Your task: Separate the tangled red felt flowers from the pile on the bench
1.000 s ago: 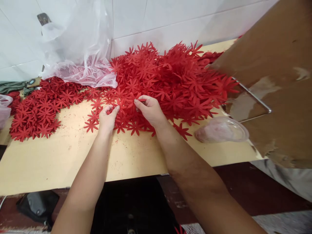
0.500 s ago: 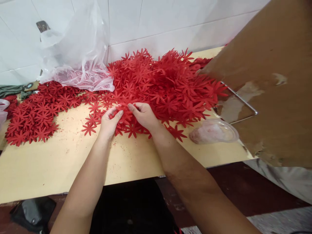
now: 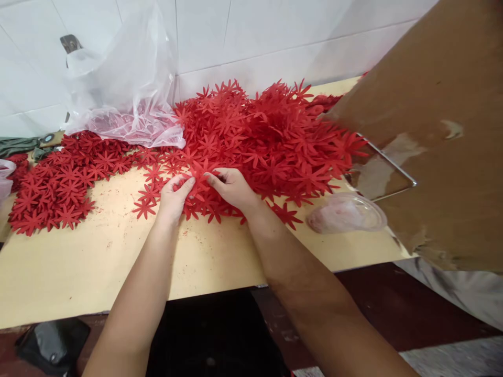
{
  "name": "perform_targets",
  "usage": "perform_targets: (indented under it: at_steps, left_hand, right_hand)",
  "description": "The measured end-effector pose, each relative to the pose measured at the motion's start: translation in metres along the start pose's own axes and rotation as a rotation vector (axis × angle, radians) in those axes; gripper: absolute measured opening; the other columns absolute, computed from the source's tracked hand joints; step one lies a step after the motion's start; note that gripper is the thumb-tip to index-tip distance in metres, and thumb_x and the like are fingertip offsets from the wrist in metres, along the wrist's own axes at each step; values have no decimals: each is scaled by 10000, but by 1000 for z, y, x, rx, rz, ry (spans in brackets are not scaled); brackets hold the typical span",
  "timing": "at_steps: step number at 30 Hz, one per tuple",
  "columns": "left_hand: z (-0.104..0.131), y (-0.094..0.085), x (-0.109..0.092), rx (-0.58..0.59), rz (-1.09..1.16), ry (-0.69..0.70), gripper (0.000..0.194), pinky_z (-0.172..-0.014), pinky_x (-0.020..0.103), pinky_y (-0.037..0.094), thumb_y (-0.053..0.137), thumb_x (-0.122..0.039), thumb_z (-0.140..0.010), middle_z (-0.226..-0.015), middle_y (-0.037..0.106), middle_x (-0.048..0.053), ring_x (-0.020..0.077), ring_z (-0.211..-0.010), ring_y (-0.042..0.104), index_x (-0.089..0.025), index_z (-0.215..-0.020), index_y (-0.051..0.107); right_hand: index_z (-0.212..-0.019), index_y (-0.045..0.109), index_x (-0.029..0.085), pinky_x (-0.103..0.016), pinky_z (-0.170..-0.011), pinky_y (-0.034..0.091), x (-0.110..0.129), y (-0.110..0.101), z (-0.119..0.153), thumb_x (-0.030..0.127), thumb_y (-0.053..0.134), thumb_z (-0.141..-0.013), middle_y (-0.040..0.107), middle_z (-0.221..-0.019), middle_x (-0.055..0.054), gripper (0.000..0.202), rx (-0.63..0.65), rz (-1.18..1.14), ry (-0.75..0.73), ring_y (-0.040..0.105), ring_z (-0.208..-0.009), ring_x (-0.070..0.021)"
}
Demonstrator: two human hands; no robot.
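Nearest, black cloth [image 3: 216, 337] filled the lower middle, between the 2 bare forearms, and a black bag [image 3: 51, 340] lay at lower left, below the tabletop [image 3: 98, 277]. Small red flecks [image 3: 192, 246] dotted the pale surface just ahead of the forearms.

Beyond that edge the 2 hands worked close together, just apart, with 1 red flower cutout [image 3: 200, 180] held between them, in front of the main heap. The left hand [image 3: 173, 199] pinched its left side between thumb and fingers; the right hand [image 3: 233, 191] pinched its right side the same way. A few loose flowers [image 3: 144, 208] lay flat to the left of the left hand.

To the right, near the heap, lay a clear plastic tub [image 3: 349, 212], and past it leaned a brown board [image 3: 444, 141].

Farther back spread the large red heap [image 3: 271, 141], with a smaller, denser pile [image 3: 55, 188] at left. Behind that pile, a translucent bag [image 3: 129, 94] stood against the white tiled wall [image 3: 283, 31].
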State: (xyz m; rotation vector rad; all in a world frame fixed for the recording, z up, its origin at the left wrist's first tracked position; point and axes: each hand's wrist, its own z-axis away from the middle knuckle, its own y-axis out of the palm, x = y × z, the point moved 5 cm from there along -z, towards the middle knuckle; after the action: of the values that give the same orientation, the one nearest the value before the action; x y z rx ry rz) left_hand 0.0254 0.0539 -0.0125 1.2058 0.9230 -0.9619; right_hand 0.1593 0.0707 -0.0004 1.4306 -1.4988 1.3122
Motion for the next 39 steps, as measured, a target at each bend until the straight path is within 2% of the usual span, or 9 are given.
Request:
perform_targets:
  at_steps: [4,9,13,16,19,22,24,28,39]
  left_hand:
    - [2,3,5,11,-2,-68,330,-550,186,459,749,-179,-615,-707,653,-41,45,-549,536,-199,-935,670]
    - [-1,-2,6,-26,0,-45,204,-465,168,402,751,-224,-593,-546,543,-73,29,-451,458,-149,-722,611]
    - [-6,-12,2,-100,7,24,228,-437,163,372,736,-257,-592,-518,499,-94,20,-412,423,-150,-691,561]
    - [-7,-15,2,-138,-1,29,222,-469,168,389,735,-242,-595,-525,498,-92,26,-434,444,-150,-707,566]
    - [-7,-12,6,-120,-14,16,208,-480,167,393,729,-228,-607,-534,521,-84,28,-446,460,-147,-732,585]
    - [-6,-5,11,-47,-34,19,218,-474,161,392,732,-231,-607,-554,556,-75,29,-455,474,-145,-765,609]
    - [-6,-3,12,-19,-44,47,223,-488,156,399,736,-245,-605,-568,572,-70,27,-471,484,-144,-767,621]
    - [-5,-2,11,-25,-69,74,244,-556,168,437,740,-270,-609,-632,617,-50,40,-537,532,-151,-795,636]
    - [-3,1,9,5,-167,117,129,-625,193,436,687,-235,-665,-659,629,-32,60,-588,530,-157,-763,657]
  right_hand:
    - [-532,434,185,-249,-511,273,0,7,0,691,569,-647,350,-521,44,537,71,-26,-24,319,-517,-74]
    - [-524,385,191,-250,-520,277,-2,11,0,628,544,-718,334,-531,45,504,104,55,-51,320,-520,-78]
    - [-602,471,191,-273,-604,376,-6,-8,-2,572,455,-809,435,-610,8,434,-140,180,-140,433,-607,-118]
    - [-914,610,167,-369,-832,438,-6,-25,0,583,539,-755,565,-960,-110,451,-399,293,-219,523,-947,-219]
    - [-1104,589,169,-420,-923,421,-1,-22,2,575,588,-724,539,-1140,-152,556,-398,302,-244,487,-1103,-261]
    - [-999,633,176,-376,-878,455,2,0,3,494,573,-768,621,-997,-110,397,-150,181,-204,576,-953,-215]
    - [-860,646,173,-352,-830,469,1,9,4,414,578,-772,653,-861,-73,266,-75,118,-153,603,-833,-188]
    - [-748,623,172,-315,-735,471,-5,3,1,291,567,-748,656,-752,-31,132,-177,20,-107,598,-718,-158]
    - [-663,549,184,-261,-588,432,-6,-9,0,261,590,-706,562,-617,17,98,-352,-10,-93,507,-588,-110]
